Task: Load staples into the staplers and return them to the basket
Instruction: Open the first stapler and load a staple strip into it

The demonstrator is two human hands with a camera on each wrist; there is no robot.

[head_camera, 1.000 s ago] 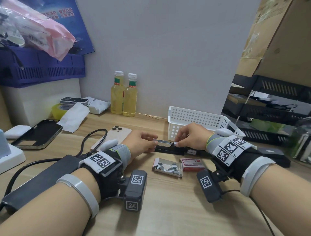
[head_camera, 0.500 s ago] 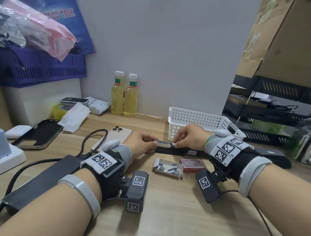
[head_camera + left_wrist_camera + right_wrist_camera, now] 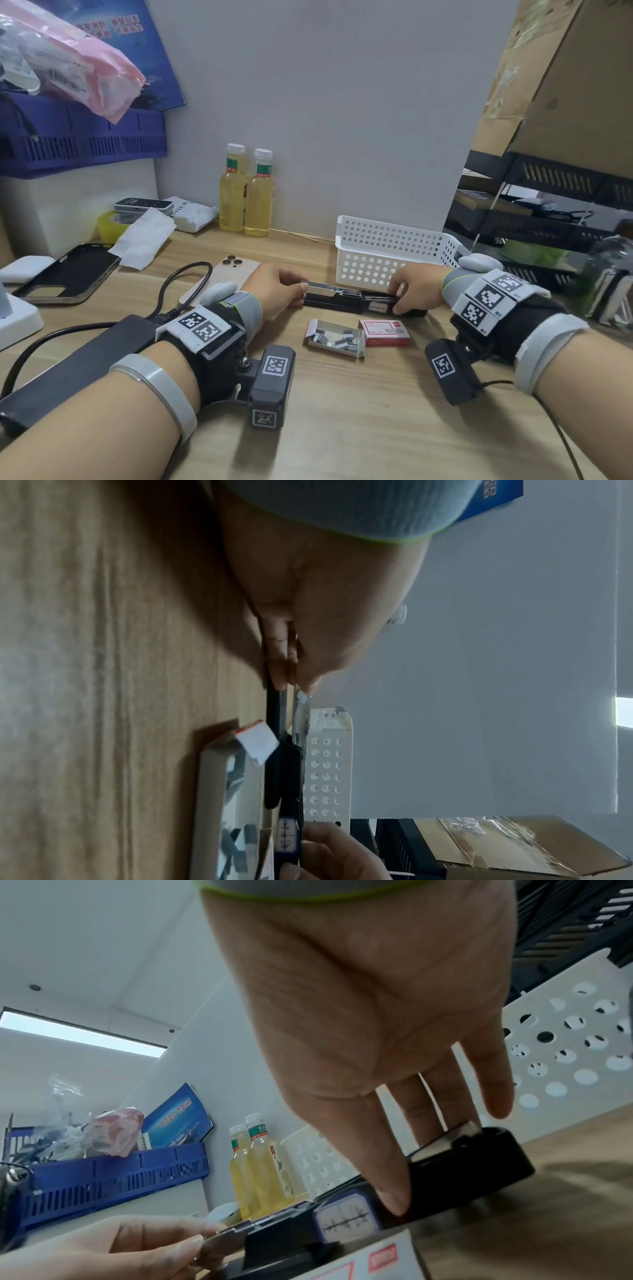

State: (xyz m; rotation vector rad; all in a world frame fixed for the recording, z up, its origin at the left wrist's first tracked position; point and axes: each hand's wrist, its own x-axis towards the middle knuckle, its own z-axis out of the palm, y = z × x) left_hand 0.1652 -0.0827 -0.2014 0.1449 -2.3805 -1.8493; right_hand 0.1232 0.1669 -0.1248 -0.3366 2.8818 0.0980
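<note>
A black stapler (image 3: 346,298) lies folded out flat on the wooden table in front of the white perforated basket (image 3: 376,246). My left hand (image 3: 301,291) pinches the left end of its metal magazine rail (image 3: 301,710). My right hand (image 3: 397,301) grips the stapler's right half, thumb (image 3: 390,1191) on the near side by a blue-framed label (image 3: 346,1218) and fingers on the far side. An open box of loose staple strips (image 3: 334,339) and a closed red staple box (image 3: 383,332) lie just in front of the stapler. The basket's inside is hidden.
A gold phone (image 3: 236,270), a black cable (image 3: 181,284) and a black adapter (image 3: 78,363) lie to the left. Two yellow bottles (image 3: 246,195) stand at the wall. A black rack (image 3: 548,219) stands to the right.
My right hand has slid from the middle of the magazine rightward to the stapler's right half. The left hand keeps its pinch on the left end.
</note>
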